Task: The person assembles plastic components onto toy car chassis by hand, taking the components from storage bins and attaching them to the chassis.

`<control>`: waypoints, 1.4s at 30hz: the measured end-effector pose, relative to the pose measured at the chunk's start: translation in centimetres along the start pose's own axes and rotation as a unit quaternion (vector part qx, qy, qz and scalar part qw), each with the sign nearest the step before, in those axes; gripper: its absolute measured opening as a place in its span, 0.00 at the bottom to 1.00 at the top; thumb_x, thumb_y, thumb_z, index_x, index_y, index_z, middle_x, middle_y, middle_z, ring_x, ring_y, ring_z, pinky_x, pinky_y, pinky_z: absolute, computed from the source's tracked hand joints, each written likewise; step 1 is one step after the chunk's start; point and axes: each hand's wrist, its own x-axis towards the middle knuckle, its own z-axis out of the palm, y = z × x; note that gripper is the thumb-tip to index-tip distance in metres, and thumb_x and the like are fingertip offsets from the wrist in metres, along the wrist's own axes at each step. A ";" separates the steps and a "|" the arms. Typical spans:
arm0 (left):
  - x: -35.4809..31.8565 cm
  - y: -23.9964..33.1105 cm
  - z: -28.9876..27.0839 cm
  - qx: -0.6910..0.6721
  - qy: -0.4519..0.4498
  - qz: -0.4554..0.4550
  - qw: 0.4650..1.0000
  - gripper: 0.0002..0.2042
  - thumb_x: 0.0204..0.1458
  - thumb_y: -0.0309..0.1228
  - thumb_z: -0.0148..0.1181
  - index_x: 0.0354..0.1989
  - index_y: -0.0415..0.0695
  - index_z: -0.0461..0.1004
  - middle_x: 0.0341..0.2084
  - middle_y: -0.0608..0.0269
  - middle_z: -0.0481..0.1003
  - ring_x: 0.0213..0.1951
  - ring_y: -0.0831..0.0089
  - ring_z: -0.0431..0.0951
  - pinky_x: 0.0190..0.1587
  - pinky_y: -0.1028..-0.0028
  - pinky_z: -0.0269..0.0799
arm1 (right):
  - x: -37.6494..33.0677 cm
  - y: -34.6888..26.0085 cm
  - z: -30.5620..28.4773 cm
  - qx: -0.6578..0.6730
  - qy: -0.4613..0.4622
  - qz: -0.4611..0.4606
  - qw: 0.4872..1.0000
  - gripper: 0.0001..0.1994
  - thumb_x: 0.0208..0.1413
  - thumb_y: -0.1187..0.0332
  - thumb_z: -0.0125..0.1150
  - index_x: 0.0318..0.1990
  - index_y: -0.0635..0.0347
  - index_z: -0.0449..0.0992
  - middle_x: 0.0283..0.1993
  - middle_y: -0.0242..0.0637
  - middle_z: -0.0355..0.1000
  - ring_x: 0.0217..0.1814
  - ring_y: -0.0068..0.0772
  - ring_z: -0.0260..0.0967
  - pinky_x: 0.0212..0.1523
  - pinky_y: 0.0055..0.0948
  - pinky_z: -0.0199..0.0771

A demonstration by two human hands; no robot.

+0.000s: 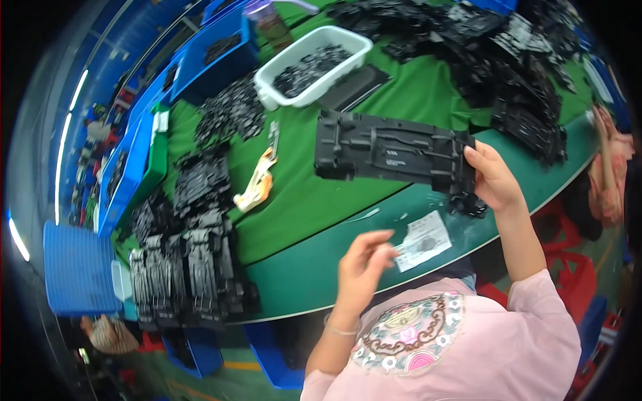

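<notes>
Right hand [493,178] grips a long black plastic part [394,150] by one end — left hand [363,267], fingers half-open and empty, near torn white paper [425,242] on the green worktop [294,287]

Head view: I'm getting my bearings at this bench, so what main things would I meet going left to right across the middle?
Blue ribbed basket, stacked black parts, crumpled white-and-orange item, held black plastic part, right hand.

Tbl [294,287] carries grn cloth [294,200], paper [428,242], blk parts [194,271].
</notes>
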 end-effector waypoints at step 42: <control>-1.3 1.2 1.2 -0.148 0.130 0.001 0.980 0.27 0.40 0.26 0.49 0.52 0.37 0.50 0.49 0.45 0.58 0.49 0.60 0.62 0.49 0.64 0.61 | 0.4 0.1 -7.4 -0.621 0.195 -0.102 0.752 0.04 0.42 0.78 0.52 0.29 0.66 0.68 0.26 0.33 0.63 0.27 0.22 0.60 0.30 0.20 0.61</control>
